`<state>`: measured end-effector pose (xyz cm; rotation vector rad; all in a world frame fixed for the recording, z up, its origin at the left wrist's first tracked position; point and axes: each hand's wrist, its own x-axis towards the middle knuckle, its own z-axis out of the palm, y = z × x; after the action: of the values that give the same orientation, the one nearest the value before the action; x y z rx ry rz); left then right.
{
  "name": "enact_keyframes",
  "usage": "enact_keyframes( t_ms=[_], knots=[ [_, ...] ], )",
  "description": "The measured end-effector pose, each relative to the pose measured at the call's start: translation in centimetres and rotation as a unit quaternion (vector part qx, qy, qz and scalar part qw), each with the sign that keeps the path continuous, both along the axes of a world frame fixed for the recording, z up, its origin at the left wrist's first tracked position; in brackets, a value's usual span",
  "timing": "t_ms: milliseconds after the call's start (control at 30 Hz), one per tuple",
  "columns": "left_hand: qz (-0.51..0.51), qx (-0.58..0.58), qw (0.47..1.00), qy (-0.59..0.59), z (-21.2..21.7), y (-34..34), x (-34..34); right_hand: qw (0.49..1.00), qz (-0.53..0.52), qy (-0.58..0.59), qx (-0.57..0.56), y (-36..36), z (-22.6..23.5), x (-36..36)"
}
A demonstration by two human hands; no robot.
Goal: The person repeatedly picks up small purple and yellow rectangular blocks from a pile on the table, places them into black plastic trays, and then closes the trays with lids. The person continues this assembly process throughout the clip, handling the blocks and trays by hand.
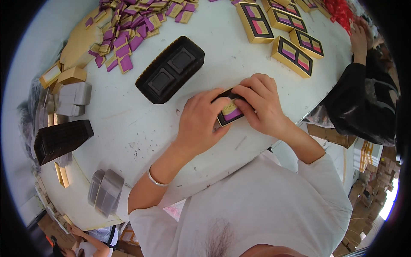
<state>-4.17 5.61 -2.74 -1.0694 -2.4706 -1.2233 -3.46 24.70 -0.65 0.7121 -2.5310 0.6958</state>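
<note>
Both hands, left point(199, 122) and right point(261, 105), pinch a small black tray point(230, 112) holding a purple-and-gold packet, just right of the empty black tray point(170, 70); it looks light, thin, easily bent, best gripped by its edges.

Our left hand point(198, 122) and right hand point(261, 103) pinching a small black tray point(231, 113) with purple-and-gold packets near the white table's point(128, 124) front edge, empty black tray point(170, 70) toward the middle, gold boxes point(278, 30) at the far edge

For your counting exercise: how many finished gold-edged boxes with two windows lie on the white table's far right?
5, clustered at the far right: gold-edged boxes, and one cut off. More may lie beyond the frame.
</note>
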Motion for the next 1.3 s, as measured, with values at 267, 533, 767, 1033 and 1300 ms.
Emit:
enact_keyframes(
  t_ms=[267, 533, 767, 1033, 1300],
  knots=[
    [0.0, 0.033, 0.999, -0.034, -0.8, 0.0, 0.5, 0.998, -0.021, -0.059, 0.019, -0.3, -0.5, -0.2],
    [-0.004, 0.057, 0.995, -0.076, -0.4, 0.0, 0.5, 0.999, -0.04, 0.011, 0.022, -0.4, -0.3, -0.4],
    [0.011, 0.01, 1.0, -0.02, -0.8, -0.1, 0.8, 0.937, 0.011, -0.274, -0.216, 1.9, 1.6, -0.7],
    [0.014, -0.012, 0.998, -0.058, 0.6, 0.3, 1.0, 0.961, 0.147, -0.209, -0.109, 4.2, -0.4, 0.0],
    [-0.002, -0.064, 0.997, -0.049, 0.7, 0.1, 1.3, 0.88, 0.03, -0.342, -0.328, 5.9, -2.2, -0.8]
  ],
)
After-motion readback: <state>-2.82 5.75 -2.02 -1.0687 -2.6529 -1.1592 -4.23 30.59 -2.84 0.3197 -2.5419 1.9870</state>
